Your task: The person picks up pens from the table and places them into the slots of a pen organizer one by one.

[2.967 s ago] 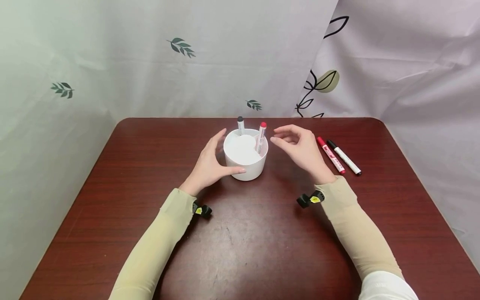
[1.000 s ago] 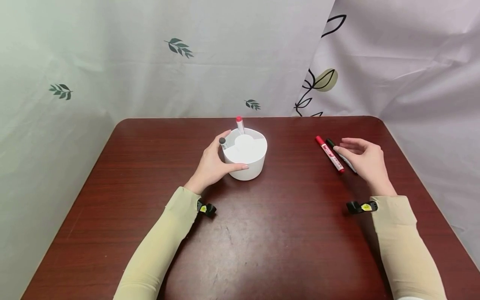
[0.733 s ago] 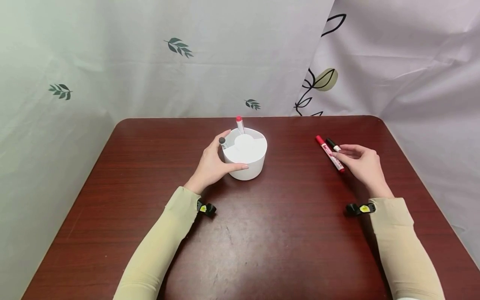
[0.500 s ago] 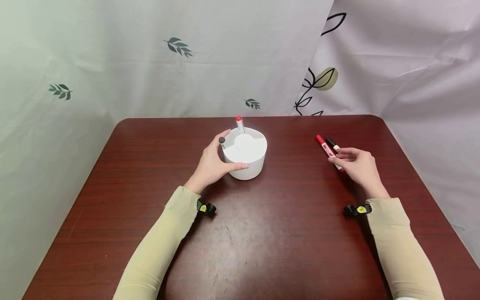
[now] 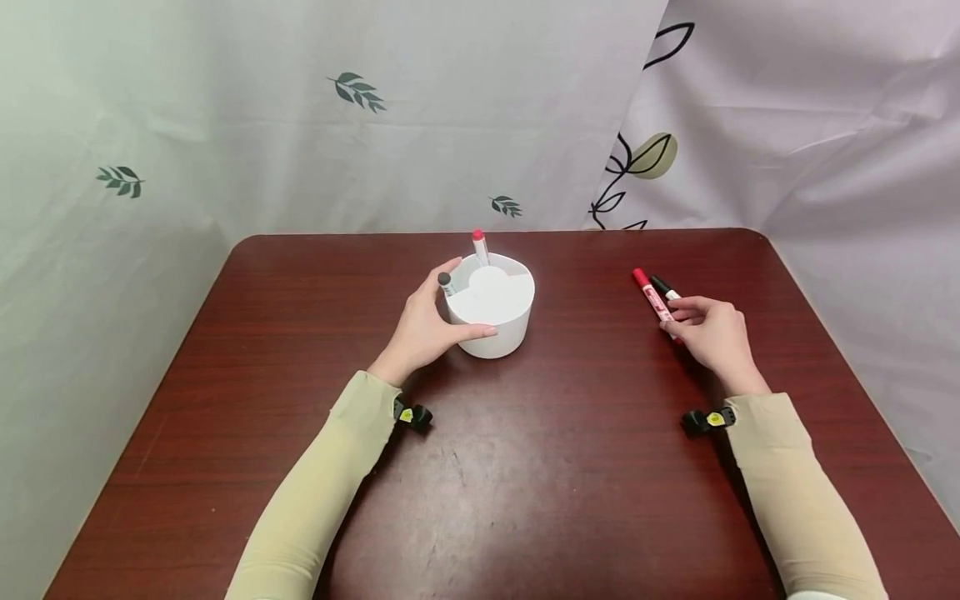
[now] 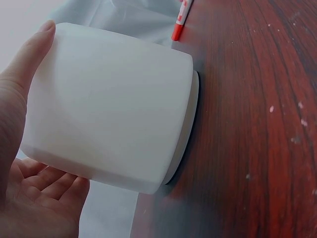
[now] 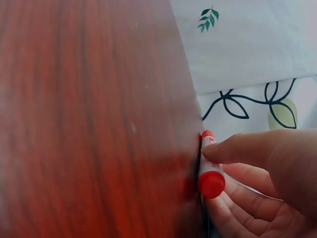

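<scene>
My left hand (image 5: 420,332) grips a white, divided round pen holder (image 5: 504,340), thumb in front and fingers round the far side. A red-capped marker (image 5: 480,247) stands in its back compartment and a black-capped marker (image 5: 446,285) in the left one, leaning by my fingers. My right hand (image 5: 716,332) pinches a red marker (image 7: 212,183) low at the table top, thumb on one side and fingers on the other. Right behind it lies a white marker with a black cap (image 5: 663,287), its lower part hidden by my fingers.
The dark red wooden table (image 5: 517,467) has rounded far corners. A pale leaf-printed curtain (image 5: 420,167) hangs behind and at both sides. A black wrist camera (image 5: 701,422) juts inward from my right sleeve, another (image 5: 415,417) from my left.
The pen holder has turned, its red marker swinging from right to back and its black marker from back to left. My right hand has left it and pinched the red marker on the table.
</scene>
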A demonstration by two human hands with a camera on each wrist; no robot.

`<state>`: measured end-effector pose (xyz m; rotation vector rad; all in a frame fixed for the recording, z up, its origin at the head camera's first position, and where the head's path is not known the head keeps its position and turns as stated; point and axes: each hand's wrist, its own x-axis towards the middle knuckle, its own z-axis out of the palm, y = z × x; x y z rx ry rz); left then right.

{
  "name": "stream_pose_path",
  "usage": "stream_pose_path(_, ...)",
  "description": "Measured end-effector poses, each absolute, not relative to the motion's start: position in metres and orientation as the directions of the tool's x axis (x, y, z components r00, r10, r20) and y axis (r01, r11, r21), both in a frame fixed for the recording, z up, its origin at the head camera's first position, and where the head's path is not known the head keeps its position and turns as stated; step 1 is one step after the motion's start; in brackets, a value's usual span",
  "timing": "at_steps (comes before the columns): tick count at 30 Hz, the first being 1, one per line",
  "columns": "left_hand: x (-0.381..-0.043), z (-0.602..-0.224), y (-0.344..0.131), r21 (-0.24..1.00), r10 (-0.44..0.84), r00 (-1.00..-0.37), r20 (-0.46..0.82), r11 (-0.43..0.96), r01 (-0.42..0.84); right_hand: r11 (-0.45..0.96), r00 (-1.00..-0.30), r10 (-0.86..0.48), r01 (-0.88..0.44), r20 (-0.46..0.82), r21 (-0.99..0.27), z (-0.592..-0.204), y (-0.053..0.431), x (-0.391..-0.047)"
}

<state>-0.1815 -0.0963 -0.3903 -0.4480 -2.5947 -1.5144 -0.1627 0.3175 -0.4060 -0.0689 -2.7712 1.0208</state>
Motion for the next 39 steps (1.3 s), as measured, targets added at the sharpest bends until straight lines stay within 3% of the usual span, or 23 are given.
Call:
stream_pose_path(10,-0.181,-0.387,-0.096,0.836,0.199,-0.952,0.232,0.459,0.3,0.739,-0.947,0.181,-0.048,0.267,-0.672,-0.396,0.313,-0.163)
stream_pose_path(22,-0.18,-0.389,-0.096,0.84,0.196,-0.951,0.24,0.449,0.305,0.681,-0.933,0.206,-0.08,0.295,-0.728,-0.377,0.301,-0.158)
stream_pose_path(31,-0.18,-0.388,-0.097,0.84,0.199,-0.95,0.241,0.447,0.307,0.496,-0.936,0.214,-0.143,0.28,-0.856,-0.351,0.281,-0.153)
stream_pose_path(39,-0.179,-0.388,-0.096,0.842,0.195,-0.949,0.249,0.441,0.311,0.383,-0.91,0.196,-0.271,0.364,-0.883,-0.307,0.247,-0.148)
